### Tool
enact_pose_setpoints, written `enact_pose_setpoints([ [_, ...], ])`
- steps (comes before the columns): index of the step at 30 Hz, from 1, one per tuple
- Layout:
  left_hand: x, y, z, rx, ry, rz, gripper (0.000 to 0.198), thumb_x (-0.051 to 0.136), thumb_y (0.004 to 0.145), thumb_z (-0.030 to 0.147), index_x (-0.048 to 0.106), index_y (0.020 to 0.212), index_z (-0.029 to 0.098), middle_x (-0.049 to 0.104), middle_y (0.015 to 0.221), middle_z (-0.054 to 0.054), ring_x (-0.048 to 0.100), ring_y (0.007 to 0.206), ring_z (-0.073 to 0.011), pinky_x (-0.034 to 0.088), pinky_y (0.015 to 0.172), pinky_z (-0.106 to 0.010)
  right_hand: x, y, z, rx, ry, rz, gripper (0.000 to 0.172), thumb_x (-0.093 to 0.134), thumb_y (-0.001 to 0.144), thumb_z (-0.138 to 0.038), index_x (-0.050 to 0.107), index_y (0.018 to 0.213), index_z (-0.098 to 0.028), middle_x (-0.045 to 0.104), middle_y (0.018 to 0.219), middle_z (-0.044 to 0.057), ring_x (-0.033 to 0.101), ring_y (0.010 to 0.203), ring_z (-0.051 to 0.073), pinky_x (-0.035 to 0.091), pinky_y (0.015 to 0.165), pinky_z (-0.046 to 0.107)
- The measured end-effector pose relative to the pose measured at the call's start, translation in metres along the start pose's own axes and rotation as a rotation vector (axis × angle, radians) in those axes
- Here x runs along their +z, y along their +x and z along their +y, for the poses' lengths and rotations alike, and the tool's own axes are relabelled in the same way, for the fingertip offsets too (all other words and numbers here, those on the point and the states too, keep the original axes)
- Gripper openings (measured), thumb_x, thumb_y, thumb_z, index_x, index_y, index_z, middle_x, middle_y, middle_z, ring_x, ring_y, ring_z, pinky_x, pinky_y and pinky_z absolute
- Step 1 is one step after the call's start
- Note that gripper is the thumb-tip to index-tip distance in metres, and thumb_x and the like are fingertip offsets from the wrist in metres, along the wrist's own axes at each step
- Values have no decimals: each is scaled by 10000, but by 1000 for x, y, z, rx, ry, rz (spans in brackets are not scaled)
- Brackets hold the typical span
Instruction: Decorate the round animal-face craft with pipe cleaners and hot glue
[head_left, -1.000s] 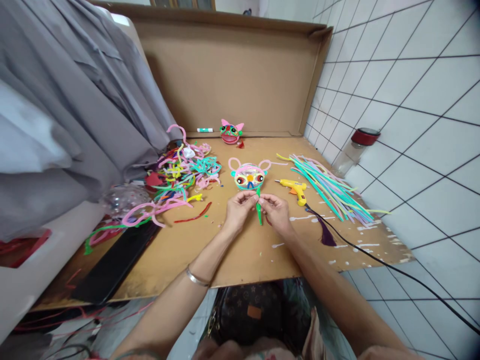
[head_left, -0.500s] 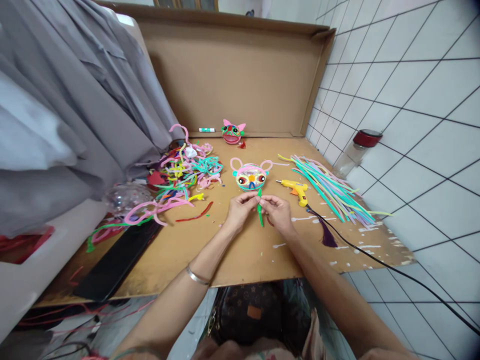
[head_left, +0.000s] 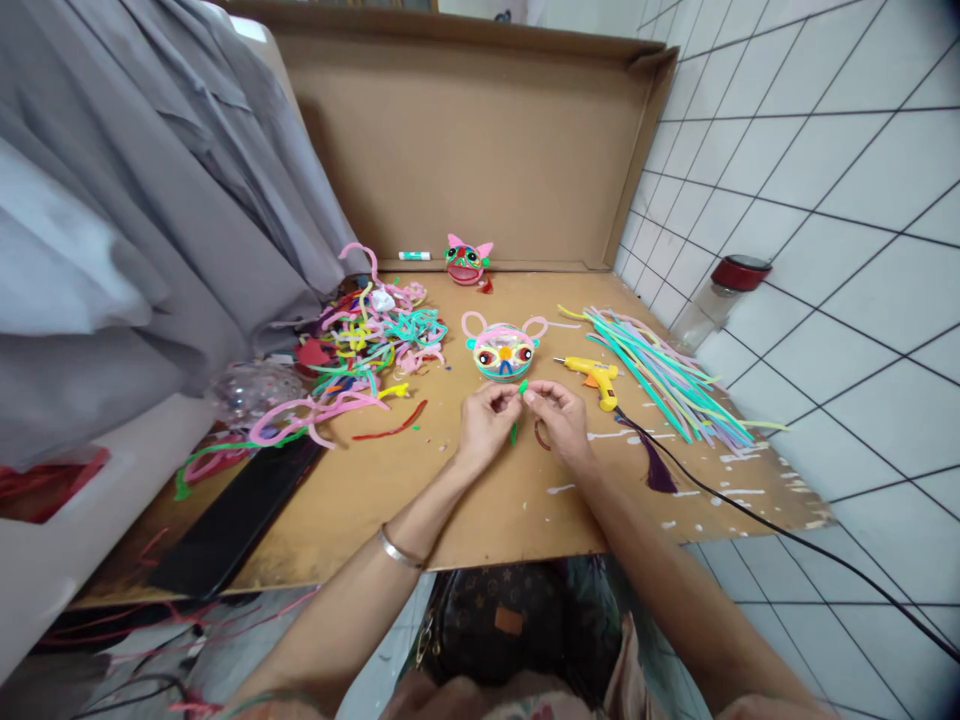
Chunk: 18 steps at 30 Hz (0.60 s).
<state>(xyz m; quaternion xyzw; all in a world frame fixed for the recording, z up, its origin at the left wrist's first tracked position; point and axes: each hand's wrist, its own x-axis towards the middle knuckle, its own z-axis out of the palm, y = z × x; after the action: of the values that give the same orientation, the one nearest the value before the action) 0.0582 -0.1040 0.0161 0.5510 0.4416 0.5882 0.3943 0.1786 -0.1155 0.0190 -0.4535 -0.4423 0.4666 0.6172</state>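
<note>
Fingertips meeting, my left hand [head_left: 489, 417] and my right hand [head_left: 560, 420] both pinch a short green pipe cleaner [head_left: 523, 387]. Its top end shows between the fingers and its lower end hangs below; the middle is hidden. Just beyond the hands sits a round animal face [head_left: 504, 353] made of pastel pipe cleaners, with pink loop ears, red-ringed eyes and an orange nose. A dark red curved strip [head_left: 541, 436] lies beside my right hand. To the right rests a yellow glue gun [head_left: 602, 380].
Tangled pipe cleaners [head_left: 382, 335] heap up at left, near a clear ball [head_left: 257, 392] and a black flat case [head_left: 244, 515]. Straight pipe cleaners [head_left: 660, 375] lie at right, with a purple tassel [head_left: 658, 470]. Farther back are a finished-looking pink face [head_left: 466, 262], a glue stick [head_left: 415, 256] and a red-lidded jar [head_left: 720, 300].
The green pipe cleaner stood nearly upright with most of its length showing; now the fingers cover more of it and its top end looks shorter. Both hands stay close together.
</note>
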Motion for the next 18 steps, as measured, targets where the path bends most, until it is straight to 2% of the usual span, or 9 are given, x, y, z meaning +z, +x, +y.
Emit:
enact_pose_setpoints([
  [7,-1,-7,7,157,141,-34,93,666,728,242,743,719,190,602,626,-3,483,574,-114,388,582,-235,1,0,3,22,55,-4,334,799,585,-437,648,750,-189,577,587,-45,439,510,73,368,492,214],
  [18,-4,-8,3,251,239,-62,134,636,794,242,759,776,192,620,638,-17,488,557,-115,394,576,-240,3,1,7,20,80,51,319,805,569,-437,710,744,-188,642,574,-24,515,527,94,446,548,240],
])
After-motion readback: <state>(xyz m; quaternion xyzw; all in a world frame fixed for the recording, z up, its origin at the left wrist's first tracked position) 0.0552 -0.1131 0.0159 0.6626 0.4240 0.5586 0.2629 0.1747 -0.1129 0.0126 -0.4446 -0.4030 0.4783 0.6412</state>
